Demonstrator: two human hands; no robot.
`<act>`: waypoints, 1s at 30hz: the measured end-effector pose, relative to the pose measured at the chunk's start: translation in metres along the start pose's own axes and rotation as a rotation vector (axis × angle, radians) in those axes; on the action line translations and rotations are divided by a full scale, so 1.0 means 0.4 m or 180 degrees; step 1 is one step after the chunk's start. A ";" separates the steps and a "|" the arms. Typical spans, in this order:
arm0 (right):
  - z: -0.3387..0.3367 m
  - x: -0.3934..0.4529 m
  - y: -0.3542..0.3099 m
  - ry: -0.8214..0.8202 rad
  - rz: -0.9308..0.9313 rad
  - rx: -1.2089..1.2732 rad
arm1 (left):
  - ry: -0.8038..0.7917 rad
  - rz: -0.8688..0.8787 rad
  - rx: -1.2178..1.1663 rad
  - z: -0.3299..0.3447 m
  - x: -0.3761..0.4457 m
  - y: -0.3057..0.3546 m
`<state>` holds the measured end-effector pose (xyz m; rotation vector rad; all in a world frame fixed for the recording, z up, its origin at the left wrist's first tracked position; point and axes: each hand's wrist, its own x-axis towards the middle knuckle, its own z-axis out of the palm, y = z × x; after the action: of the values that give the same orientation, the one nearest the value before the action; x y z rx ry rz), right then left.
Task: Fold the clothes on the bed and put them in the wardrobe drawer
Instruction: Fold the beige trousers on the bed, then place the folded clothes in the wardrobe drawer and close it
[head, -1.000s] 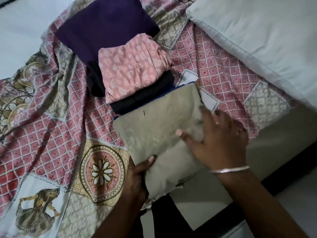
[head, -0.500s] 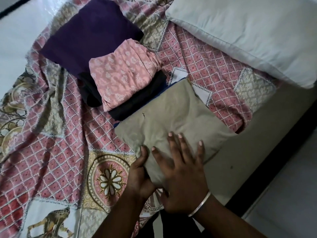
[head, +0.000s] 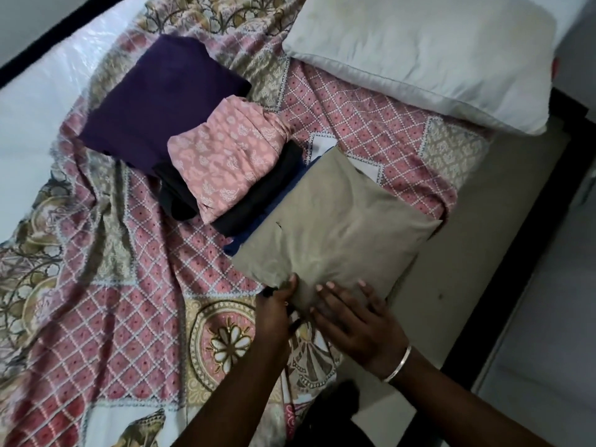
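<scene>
A folded khaki garment (head: pixel 332 227) lies near the bed's right edge, on top of a navy blue piece (head: pixel 238 247) that peeks out at its left. My left hand (head: pixel 275 312) pinches the garment's near left corner, thumb on top. My right hand (head: pixel 353 324), with a silver bangle on its wrist, rests flat with straight fingers on the near edge. Further back lies a folded pink patterned garment (head: pixel 225 159) on a black one (head: pixel 258 208), with a folded purple garment (head: pixel 161 101) behind them.
A patterned pink and beige bedsheet (head: pixel 129 269) lies rumpled over the bed. A white pillow (head: pixel 419 53) sits at the back right. Bare mattress (head: pixel 467 240) and a dark bed frame (head: pixel 522 253) run along the right, with floor beyond.
My right hand has slid from the khaki garment's far right part back to its near edge. My left hand stayed at the near left corner. The view has pulled back.
</scene>
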<state>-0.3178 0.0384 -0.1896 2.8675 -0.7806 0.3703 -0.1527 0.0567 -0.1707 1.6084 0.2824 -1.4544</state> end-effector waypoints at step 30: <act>-0.532 -0.570 -0.339 0.0651 0.4414 0.1514 | -0.2226 0.4228 0.5300 0.100 -0.502 -0.342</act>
<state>-0.4801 0.3068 -0.0580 1.9825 -2.7692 1.0278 -0.3295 0.1817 -0.0534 1.4300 -2.4178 -0.7991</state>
